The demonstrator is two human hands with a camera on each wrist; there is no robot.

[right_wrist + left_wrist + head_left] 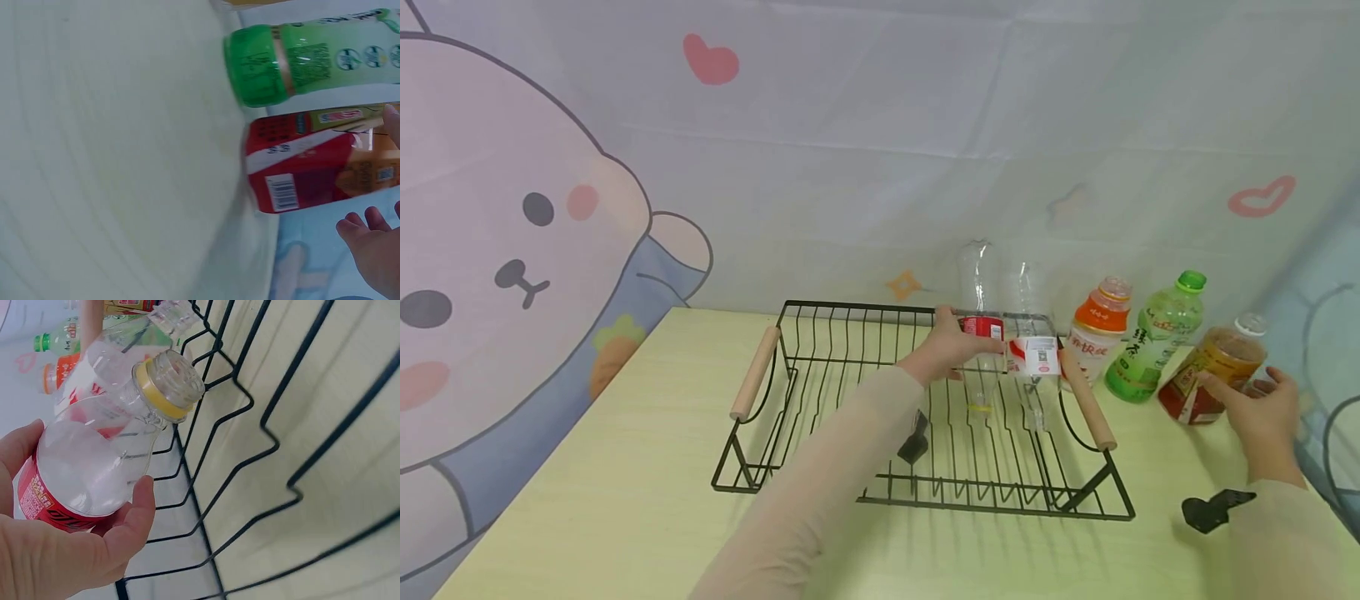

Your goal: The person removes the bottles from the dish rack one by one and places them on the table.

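Note:
My left hand [946, 346] grips a clear plastic bottle with a red label [982, 327] around its label. The bottle is neck-down over the right part of a black wire dish rack [850, 312]; its capless neck has a yellow ring in the left wrist view. Close beside it, a second clear bottle with a white and red label [1033, 357] also stands neck-down in the rack. At the far right my right hand [1262, 412] is spread around a red and orange tea bottle [312, 159], thumb at its side, other fingers apart from it in the right wrist view.
Between rack and tea bottle stand a pink bottle with an orange-topped label [1093, 333] and a green tea bottle [1157, 337], both upright. Wooden handles [1086, 400] top the rack's ends. A printed cloth [850, 167] hangs behind the table; a dark cable [1330, 442] runs at right.

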